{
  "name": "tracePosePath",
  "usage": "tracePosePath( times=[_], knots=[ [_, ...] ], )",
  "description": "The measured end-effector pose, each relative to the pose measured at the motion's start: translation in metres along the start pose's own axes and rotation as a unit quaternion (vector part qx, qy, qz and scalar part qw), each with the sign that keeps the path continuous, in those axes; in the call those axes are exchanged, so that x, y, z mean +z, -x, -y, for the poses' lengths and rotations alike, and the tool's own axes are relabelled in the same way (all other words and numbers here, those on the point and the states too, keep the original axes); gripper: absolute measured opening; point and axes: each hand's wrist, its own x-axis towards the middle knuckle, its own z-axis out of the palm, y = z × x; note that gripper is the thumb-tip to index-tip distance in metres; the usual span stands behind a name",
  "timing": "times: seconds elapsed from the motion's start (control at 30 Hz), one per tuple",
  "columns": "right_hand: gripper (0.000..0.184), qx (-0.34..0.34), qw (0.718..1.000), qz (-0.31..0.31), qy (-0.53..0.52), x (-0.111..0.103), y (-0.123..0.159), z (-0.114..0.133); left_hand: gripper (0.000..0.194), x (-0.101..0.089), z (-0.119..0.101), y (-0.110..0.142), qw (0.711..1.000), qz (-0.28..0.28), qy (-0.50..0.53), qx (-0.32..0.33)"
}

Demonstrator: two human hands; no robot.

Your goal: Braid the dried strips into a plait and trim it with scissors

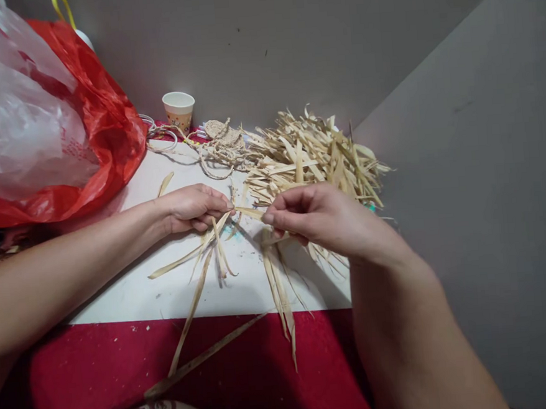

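Observation:
Between my two hands a pale dry leaf strip point(249, 212) is stretched above the white tabletop. My left hand point(197, 208) pinches it at one end, and loose strips point(201, 252) fan out below those fingers. My right hand point(309, 216) is closed on the other end, thumb against the bent fingers. Beneath the right hand more strips point(278, 285) hang over the table's front edge. Behind it lies a large heap of dry leaf strips point(297, 156). What sits deep inside each palm is hidden.
A red plastic bag point(108, 116) with a clear bag point(18, 104) stands at the left. A paper cup point(179, 111) and a tangle of twisted cord point(224, 145) are at the back. A grey wall point(484, 152) bounds the right. Red cloth point(321, 357) lies along the front.

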Motion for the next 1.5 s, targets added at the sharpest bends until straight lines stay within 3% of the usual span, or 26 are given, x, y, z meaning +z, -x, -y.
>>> tracePosePath(
  times=[0.13,0.27,0.47,0.6,0.73,1.03,1.13,1.27,1.4,1.5],
  knots=[
    [0.022,-0.024,0.995,-0.073,0.067,-0.013,0.015,0.012,0.02,0.0,0.0,0.0,1.0,0.0,0.006,0.006],
    [0.019,-0.054,0.975,-0.211,0.05,-0.021,0.019,0.011,0.021,0.0,-0.001,0.001,1.0,-0.006,0.003,0.005],
    [0.012,-0.022,0.939,-0.34,0.043,-0.034,0.011,-0.002,0.022,0.001,-0.001,0.001,1.0,-0.014,-0.013,-0.003],
    [0.013,0.002,0.935,-0.299,0.19,-0.034,-0.005,-0.022,0.022,0.0,-0.001,0.0,1.0,-0.016,-0.013,-0.009],
    [0.02,0.048,0.899,-0.253,0.354,-0.026,-0.021,-0.039,0.022,0.001,-0.002,0.001,1.0,-0.017,-0.01,-0.011],
    [0.019,0.043,0.909,-0.222,0.35,-0.026,-0.029,-0.054,0.022,-0.001,0.0,-0.001,1.0,0.0,-0.005,-0.004],
    [0.015,0.003,0.927,-0.239,0.29,-0.03,-0.029,-0.055,0.022,-0.002,0.001,-0.002,1.0,0.002,-0.004,-0.001],
    [0.012,-0.032,0.959,-0.276,0.053,-0.038,-0.016,-0.04,0.023,-0.003,0.002,-0.003,1.0,-0.001,-0.005,-0.001],
    [0.019,-0.041,0.961,-0.19,-0.197,-0.042,0.0,-0.017,0.023,-0.003,0.002,-0.003,1.0,0.001,-0.005,0.002],
    [0.023,-0.037,0.949,-0.14,-0.281,-0.037,0.003,-0.009,0.021,-0.004,0.003,-0.002,1.0,-0.005,-0.01,0.006]
  ],
)
